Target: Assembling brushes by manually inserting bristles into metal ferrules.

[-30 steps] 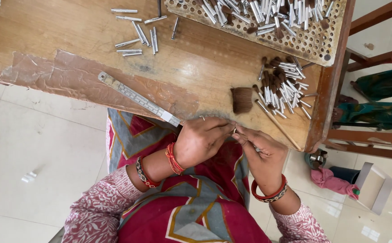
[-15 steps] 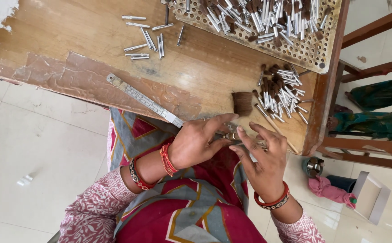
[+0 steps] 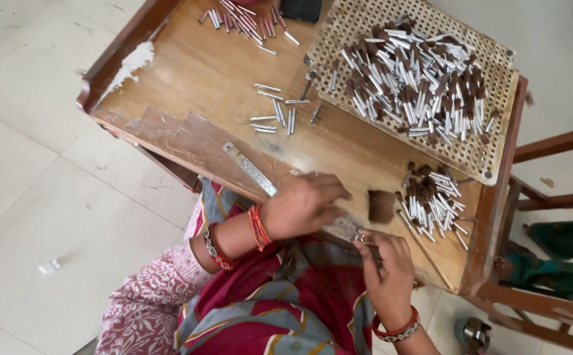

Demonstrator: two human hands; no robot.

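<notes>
**Two hands working at the near edge of a worn wooden table**

A scuffed brown wooden table with a raised rim is standing on pale floor tiles, and a reddish wooden frame is showing at the right. A tan perforated board is lying on the far right part of the table, carrying a heap of short silver metal tubes with brown ends. A smaller pile of the same tubes is sitting near the right edge, with a small dark brown tuft just beside it. Loose silver tubes are lying mid-table, and a flat metal ruler is resting near the front edge.

The left hand is lying knuckles-up on the table edge, fingers curled loosely; whether it is holding anything cannot be told. The right hand is pinching a small silver metal piece between narrow fingertips, just off the table's front edge.

The piece is too small to make out, and the far tubes are cut off at the top.
</notes>
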